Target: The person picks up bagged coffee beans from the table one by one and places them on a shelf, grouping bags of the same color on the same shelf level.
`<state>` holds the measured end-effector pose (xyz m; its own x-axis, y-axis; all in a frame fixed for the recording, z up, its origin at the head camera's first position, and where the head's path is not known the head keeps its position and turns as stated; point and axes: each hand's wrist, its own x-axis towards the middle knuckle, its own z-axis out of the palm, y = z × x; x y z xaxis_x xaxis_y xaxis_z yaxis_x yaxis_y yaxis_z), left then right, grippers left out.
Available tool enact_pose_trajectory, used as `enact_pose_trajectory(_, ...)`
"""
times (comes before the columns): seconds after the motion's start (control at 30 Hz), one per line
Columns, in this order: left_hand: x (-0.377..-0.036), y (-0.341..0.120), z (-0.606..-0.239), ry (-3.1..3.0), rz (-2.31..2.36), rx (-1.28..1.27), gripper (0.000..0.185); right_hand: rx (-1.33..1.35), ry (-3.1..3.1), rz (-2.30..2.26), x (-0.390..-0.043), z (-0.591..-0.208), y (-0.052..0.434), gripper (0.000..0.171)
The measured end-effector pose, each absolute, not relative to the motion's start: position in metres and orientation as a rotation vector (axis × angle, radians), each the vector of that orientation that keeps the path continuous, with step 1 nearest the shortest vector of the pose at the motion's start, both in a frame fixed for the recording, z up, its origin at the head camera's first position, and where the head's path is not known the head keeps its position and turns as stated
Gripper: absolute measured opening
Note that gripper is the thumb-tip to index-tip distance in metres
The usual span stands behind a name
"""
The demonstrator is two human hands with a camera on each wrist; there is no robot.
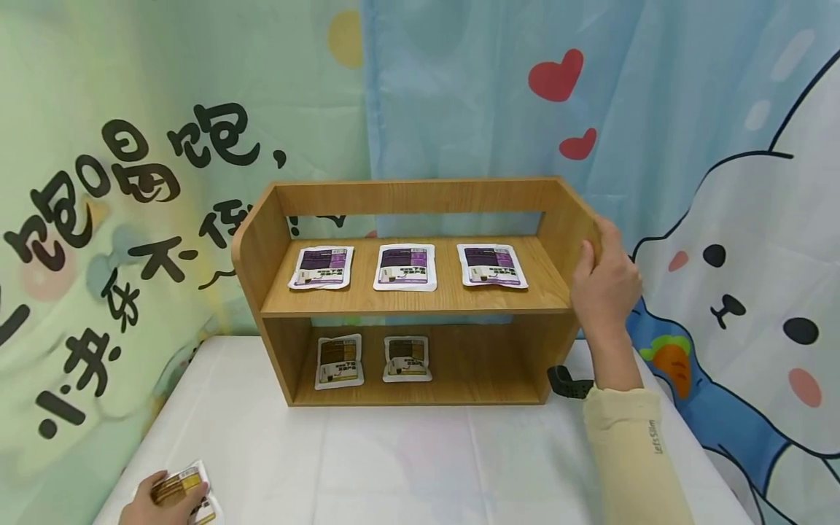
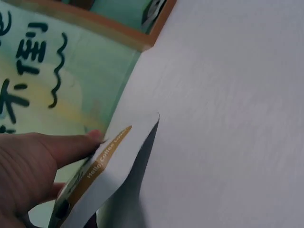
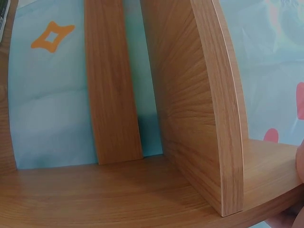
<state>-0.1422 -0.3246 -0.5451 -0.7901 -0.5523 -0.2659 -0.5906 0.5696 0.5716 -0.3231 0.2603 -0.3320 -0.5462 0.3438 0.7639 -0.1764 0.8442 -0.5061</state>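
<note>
Bright, even light; soft shadows, blurred wrist views, bowed edges.

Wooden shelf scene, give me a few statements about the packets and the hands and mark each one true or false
1. Three purple packets lie on the upper board of the wooden shelf. True.
2. The lower level holds four packets. False: two brown packets lie there.
3. The right hand grips the shelf's right side panel. True.
4. The left hand rests flat and holds nothing. False: it holds a coffee packet near the white table's front edge.
</note>
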Motion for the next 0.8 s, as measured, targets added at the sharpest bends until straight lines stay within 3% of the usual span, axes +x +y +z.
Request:
enact_pose_trajectory(0.13, -0.150, -0.304, -0.546, 2.827, 1.105, -0.921, 0.096, -0.126, -2.042, 0.668, -0.323, -0.331, 0.260, 0.037)
enact_pose_trajectory(0.5, -0.186, -0.243, -0.533, 3.010, 1.320, -0.593, 0.074, -0.116, -2.044, 0.682, -0.328, -0.329, 0.260, 0.038)
enact_pose_trajectory(0.8, -0.207, -0.195, -0.536, 3.029, 1.425, -0.425, 0.071, -0.121, -2.032, 0.678, -0.324, -0.329, 0.258, 0.036)
